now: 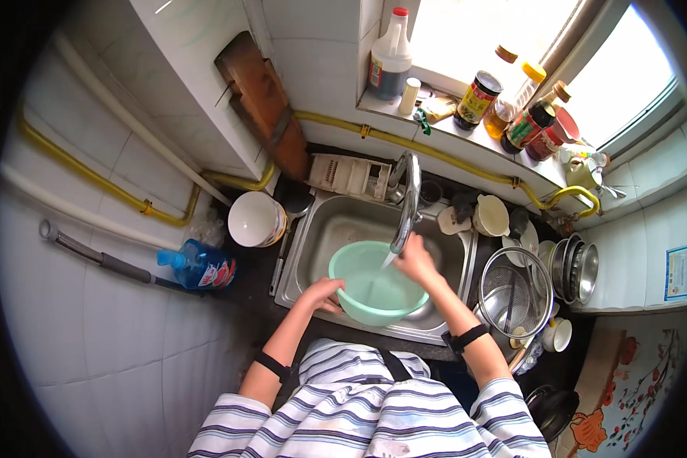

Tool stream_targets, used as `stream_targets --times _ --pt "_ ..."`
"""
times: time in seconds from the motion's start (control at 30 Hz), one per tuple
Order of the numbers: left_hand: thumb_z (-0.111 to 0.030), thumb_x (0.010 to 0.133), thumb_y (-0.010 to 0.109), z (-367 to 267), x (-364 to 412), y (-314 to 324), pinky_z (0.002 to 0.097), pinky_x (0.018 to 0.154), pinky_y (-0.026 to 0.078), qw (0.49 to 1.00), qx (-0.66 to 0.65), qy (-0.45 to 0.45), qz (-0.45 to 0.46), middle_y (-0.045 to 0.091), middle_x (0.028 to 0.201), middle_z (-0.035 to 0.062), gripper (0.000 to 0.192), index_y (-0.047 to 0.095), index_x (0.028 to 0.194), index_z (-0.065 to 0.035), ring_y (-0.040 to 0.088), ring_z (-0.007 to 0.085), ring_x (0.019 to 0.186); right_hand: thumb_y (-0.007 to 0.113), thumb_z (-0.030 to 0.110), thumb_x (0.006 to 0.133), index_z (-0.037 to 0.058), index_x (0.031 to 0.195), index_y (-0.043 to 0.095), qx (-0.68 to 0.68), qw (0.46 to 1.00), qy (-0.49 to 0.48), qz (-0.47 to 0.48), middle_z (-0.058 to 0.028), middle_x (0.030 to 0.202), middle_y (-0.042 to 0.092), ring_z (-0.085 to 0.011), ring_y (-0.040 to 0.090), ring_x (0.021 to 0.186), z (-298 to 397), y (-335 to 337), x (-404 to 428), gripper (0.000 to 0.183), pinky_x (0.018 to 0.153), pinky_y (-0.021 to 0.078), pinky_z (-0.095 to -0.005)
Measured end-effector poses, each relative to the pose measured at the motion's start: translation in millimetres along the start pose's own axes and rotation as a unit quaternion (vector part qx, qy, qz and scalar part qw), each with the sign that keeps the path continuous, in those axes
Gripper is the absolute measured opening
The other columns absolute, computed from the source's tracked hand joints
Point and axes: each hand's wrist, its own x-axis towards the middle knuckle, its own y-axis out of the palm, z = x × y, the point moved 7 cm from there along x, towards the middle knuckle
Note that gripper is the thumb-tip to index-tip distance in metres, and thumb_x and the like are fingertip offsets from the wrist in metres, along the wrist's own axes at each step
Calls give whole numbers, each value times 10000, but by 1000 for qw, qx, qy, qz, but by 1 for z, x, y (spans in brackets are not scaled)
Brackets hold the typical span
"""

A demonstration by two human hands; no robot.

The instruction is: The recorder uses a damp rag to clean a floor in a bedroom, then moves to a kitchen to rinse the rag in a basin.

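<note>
A light green plastic basin (372, 286) sits in the stainless steel sink (320, 240), tilted a little. Water runs into it from the chrome faucet (410, 200). My left hand (322, 295) grips the basin's left rim, thumb on top and fingers below the outside. My right hand (415, 260) is beside the faucet's spout, over the basin's upper right rim; its fingers are partly hidden by the spout, and whether they hold anything cannot be told.
Left of the sink stand white bowls (255, 220) and a blue detergent bottle (206, 266). A wire strainer (515, 292) and metal bowls (572, 269) are at the right. Sauce bottles (478, 100) line the windowsill above a yellow pipe (435, 151). A plastic grater rack (349, 174) lies behind the sink.
</note>
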Motion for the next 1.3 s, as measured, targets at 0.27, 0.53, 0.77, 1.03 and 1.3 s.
stream_targets --times 0.27,0.53,0.77,1.03,1.3 --pt "-224 722 524 6 33 15 424 694 523 999 20 -27 39 547 921 256 366 475 990 21 587 355 791 555 247 756 62 963 446 33 989 20 142 -178 852 584 -355 564 827 30 64 16 298 702 448 -417" --pt "-158 701 538 14 97 28 364 631 510 992 97 64 -49 571 885 152 351 516 1007 12 591 270 774 574 429 729 112 914 510 -171 984 45 35 -118 733 612 -267 615 659 -2 65 8 372 550 479 -398" --pt "-149 665 596 42 172 -21 347 814 437 950 245 141 -129 552 1010 167 558 405 1170 -11 541 287 940 563 249 745 62 934 505 -34 991 127 -18 -162 945 544 -309 551 907 0 74 -6 272 716 479 -392" --pt "-77 669 557 -32 133 33 388 855 395 776 455 425 -97 499 1094 228 487 421 1135 -35 477 360 1021 573 155 713 34 955 472 123 991 50 28 -228 909 565 -381 539 877 -27 116 2 289 738 436 -453" --pt "-63 697 487 -43 113 88 418 698 441 820 438 367 -40 567 823 189 213 507 906 -28 553 350 794 641 199 659 21 928 418 188 964 189 -24 -232 827 580 -388 560 833 -73 101 -28 392 714 452 -422"
